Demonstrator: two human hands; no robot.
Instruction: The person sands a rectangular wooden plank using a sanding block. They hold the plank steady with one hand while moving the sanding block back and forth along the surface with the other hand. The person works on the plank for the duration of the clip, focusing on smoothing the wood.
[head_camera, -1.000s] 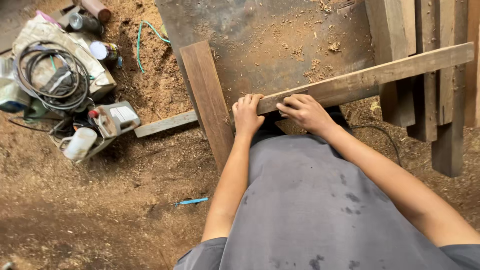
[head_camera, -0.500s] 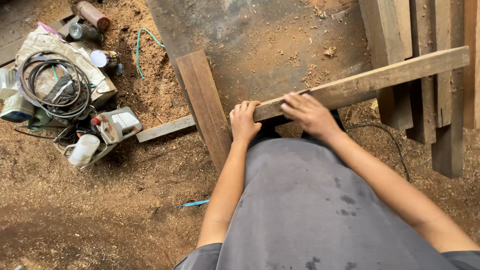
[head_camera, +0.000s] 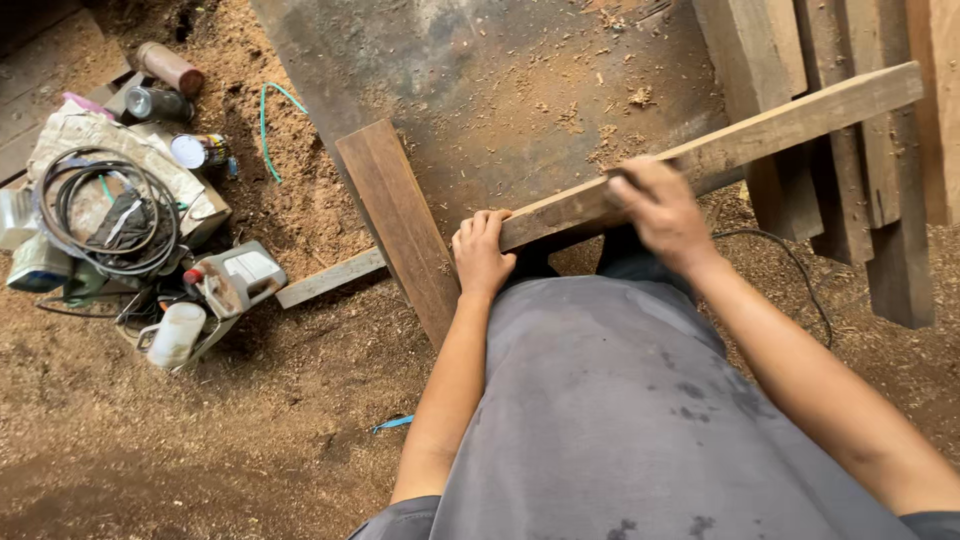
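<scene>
A long pale wooden plank (head_camera: 760, 130) runs from my waist up to the right, slanting across a dark flat surface. My left hand (head_camera: 482, 255) grips its near end, fingers curled over the top edge. My right hand (head_camera: 660, 212) rests on the plank further along, palm down, with something dark under the fingers that I cannot make out. A darker brown board (head_camera: 395, 220) leans next to my left hand. My grey shirt fills the lower frame.
Sawdust covers the ground. At left lies a heap with coiled black cable (head_camera: 105, 210), cans (head_camera: 165, 68), a white bottle (head_camera: 175, 335) and a plastic jug (head_camera: 235, 280). Several upright boards (head_camera: 860, 150) stand at right. A thin slat (head_camera: 330, 278) lies flat.
My right hand has slid along the plank, away from my left hand and toward the right. The left hand kept its grip on the near end.
</scene>
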